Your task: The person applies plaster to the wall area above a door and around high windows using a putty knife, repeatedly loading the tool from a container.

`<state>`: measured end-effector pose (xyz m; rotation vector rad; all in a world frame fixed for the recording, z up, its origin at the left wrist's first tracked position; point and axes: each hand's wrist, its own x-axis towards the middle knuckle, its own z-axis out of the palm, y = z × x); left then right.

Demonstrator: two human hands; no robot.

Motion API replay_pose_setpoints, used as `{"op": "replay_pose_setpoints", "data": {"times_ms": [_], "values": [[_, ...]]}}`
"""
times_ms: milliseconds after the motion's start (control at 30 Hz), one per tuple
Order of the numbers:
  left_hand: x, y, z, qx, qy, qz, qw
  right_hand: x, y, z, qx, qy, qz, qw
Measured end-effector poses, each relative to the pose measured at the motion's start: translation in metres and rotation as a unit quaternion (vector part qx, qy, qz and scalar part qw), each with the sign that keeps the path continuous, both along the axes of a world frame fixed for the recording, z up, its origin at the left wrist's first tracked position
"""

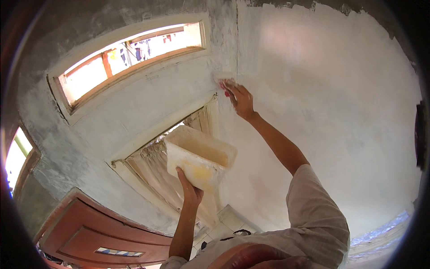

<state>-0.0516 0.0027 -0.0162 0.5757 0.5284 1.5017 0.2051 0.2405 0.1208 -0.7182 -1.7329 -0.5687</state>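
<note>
My right hand (241, 99) reaches up to the wall near the inner corner. Its fingers are closed round a putty knife with a red handle (226, 93). The tool's pale blade (222, 77) lies against the wall surface, partly hidden by the fingers. Lower and to the left, my left hand (190, 190) grips a whitish rectangular plastic tub (197, 166) from underneath, thumb on its near side. The tub is tilted, and yellowish smears mark its outside. Its inner walls look coated, but the bottom is hidden.
A long narrow window opening (134, 58) sits high at left. Below it hangs a curtain (152, 172) in a framed opening, behind the tub. A reddish-brown door (112, 233) stands at lower left. The right wall (322, 112) is coated white, with bare grey along its upper edge.
</note>
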Motion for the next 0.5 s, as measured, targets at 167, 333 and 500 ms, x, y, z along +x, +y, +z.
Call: {"op": "replay_pose_setpoints", "data": {"times_ms": [167,333,500], "values": [[-0.002,-0.004,0.000,-0.016,-0.006,0.010,1.000,0.020,-0.009,0.056,-0.007,0.002,0.019,1.000],[-0.001,0.003,-0.005,0.008,-0.017,0.022,1.000,0.013,0.031,0.257,0.172,0.052,-0.077,0.981],[0.016,0.004,0.000,-0.020,-0.053,0.035,0.998,-0.003,0.062,0.264,0.140,-0.016,-0.167,0.976]]}}
